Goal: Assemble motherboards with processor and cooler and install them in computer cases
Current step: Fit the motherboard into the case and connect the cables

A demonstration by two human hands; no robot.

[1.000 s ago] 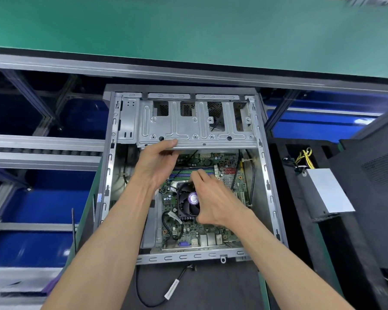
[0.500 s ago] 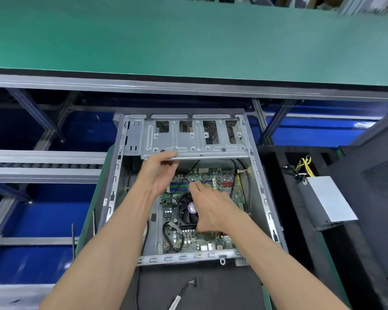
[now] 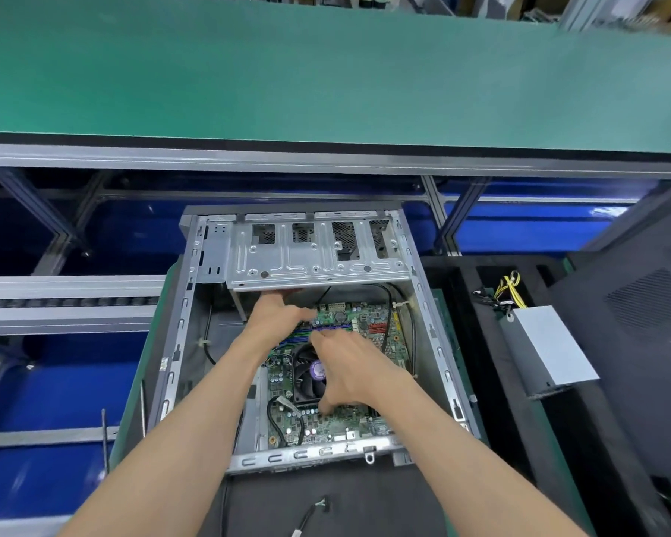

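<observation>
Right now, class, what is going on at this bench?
A person is fitting a motherboard into an open computer case that lies on its side. Both hands are inside the case: the left hand reaches under the drive cage, and the right hand rests over the cooler fan on the board. A power supply lies outside, to the right.

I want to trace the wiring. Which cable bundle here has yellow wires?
The bundle outside the case, on the right, above the grey power supply. The cables inside the case are black.
</observation>
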